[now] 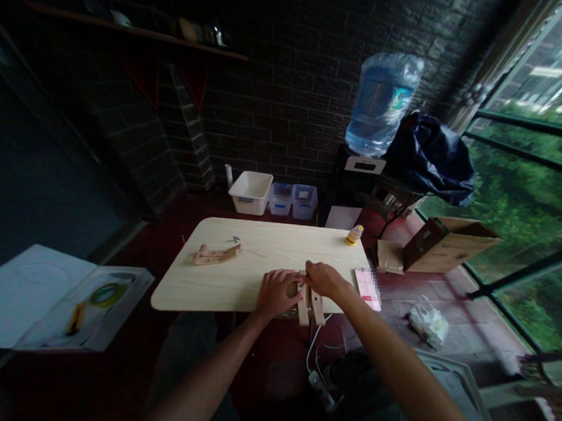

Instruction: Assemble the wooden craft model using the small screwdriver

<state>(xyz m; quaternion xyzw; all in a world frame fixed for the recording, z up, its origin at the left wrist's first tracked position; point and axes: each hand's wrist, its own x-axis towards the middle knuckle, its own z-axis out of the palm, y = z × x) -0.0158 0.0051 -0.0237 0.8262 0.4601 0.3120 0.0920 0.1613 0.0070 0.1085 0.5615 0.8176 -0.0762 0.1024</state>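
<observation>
Near the front edge of the pale wooden table [255, 234], my left hand [276, 293] grips a wooden assembly, its thumb against one wooden strip [303, 309]. A second wooden strip [318, 308] lies beside that one, and both stick out past the table edge. My right hand [325, 279] is closed in a fist over the far end of the strips. What its fingers hold is hidden. To the left lies another wooden assembly [217, 255] of joined pieces, with small metal parts [233, 239] behind it.
A small yellow-capped bottle [354, 235] stands at the table's back right corner. A pink-and-white sheet [368, 289] lies by the right edge. An open white case [124, 308] is at left. A white cable [312, 347] hangs below the table. Beyond stand plastic bins [250, 195] and a water dispenser [360, 177].
</observation>
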